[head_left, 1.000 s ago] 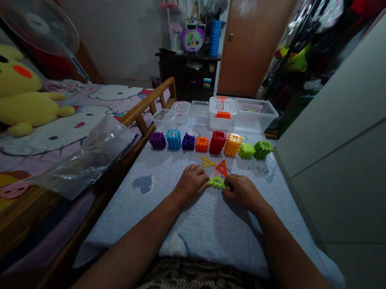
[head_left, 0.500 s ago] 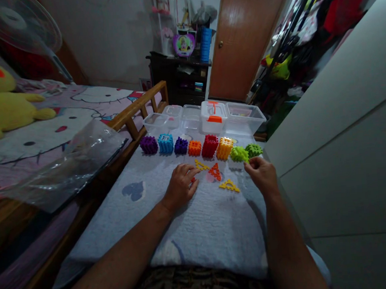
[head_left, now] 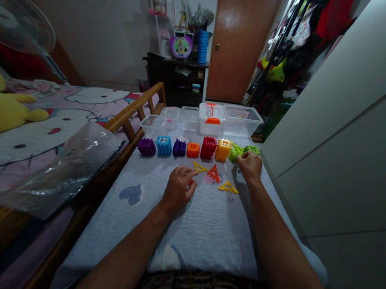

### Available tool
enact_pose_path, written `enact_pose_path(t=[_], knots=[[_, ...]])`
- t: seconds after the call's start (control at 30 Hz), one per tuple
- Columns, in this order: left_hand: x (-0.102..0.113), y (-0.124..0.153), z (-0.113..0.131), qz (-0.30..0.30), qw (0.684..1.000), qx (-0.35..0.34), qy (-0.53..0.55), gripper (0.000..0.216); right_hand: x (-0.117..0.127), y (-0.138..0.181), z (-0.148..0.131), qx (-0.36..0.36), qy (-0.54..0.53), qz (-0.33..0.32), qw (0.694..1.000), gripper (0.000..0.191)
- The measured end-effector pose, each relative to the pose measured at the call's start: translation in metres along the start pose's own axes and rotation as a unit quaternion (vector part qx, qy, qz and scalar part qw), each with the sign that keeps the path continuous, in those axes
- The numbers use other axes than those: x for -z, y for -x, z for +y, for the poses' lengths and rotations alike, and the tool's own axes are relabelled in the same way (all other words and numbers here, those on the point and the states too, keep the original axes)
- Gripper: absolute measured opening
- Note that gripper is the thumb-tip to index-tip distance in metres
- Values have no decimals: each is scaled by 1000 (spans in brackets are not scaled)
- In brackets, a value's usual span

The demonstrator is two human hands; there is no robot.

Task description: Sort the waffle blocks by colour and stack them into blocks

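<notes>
My left hand (head_left: 178, 189) rests on the cloth with curled fingers, and a bit of an orange plastic building piece (head_left: 191, 181) shows between thumb and fingers. My right hand (head_left: 250, 164) is pinched at the light green building pieces (head_left: 234, 151), partly covering them; its fingertips are hard to make out. Behind it sits a darker green stack (head_left: 251, 149). Between my hands lie a yellow triangle piece (head_left: 199, 166), an orange-red triangle piece (head_left: 213, 174) and another yellow triangle piece (head_left: 228, 187).
Purple (head_left: 146, 147), blue (head_left: 163, 146), dark violet (head_left: 179, 148), orange (head_left: 193, 150), red (head_left: 208, 147) and yellow-orange (head_left: 223, 149) stacks form a row. Clear plastic boxes (head_left: 244, 118) stand behind. A wooden bed rail (head_left: 133, 111) borders the left, a pale cabinet (head_left: 340, 142) the right.
My right hand has moved left and forward, onto the light green pieces. My left hand stays about where it was, and the view has shifted slightly.
</notes>
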State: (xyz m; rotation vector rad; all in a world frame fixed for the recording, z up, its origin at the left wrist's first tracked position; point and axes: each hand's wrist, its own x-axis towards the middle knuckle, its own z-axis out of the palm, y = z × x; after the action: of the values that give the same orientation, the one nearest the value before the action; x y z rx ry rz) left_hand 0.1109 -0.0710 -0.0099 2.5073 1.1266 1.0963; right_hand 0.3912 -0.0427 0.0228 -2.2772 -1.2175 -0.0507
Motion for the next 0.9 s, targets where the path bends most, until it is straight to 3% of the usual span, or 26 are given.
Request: enact_pose_path(t=[0.37, 0.63, 0.77, 0.9], knots=[[3, -2, 0, -34, 999, 5, 7, 28, 2, -7, -5, 3, 42, -25, 999, 19], [4, -2, -2, -39, 999, 7, 2, 26, 11, 2, 7, 25, -27, -8, 999, 20], [5, -3, -6, -44, 998, 39, -12, 26, 19, 19, 13, 86, -107, -81, 987, 18], [5, -1, -11, -65, 995, 67, -31, 33, 9, 45, 8, 170, -114, -172, 964, 13]])
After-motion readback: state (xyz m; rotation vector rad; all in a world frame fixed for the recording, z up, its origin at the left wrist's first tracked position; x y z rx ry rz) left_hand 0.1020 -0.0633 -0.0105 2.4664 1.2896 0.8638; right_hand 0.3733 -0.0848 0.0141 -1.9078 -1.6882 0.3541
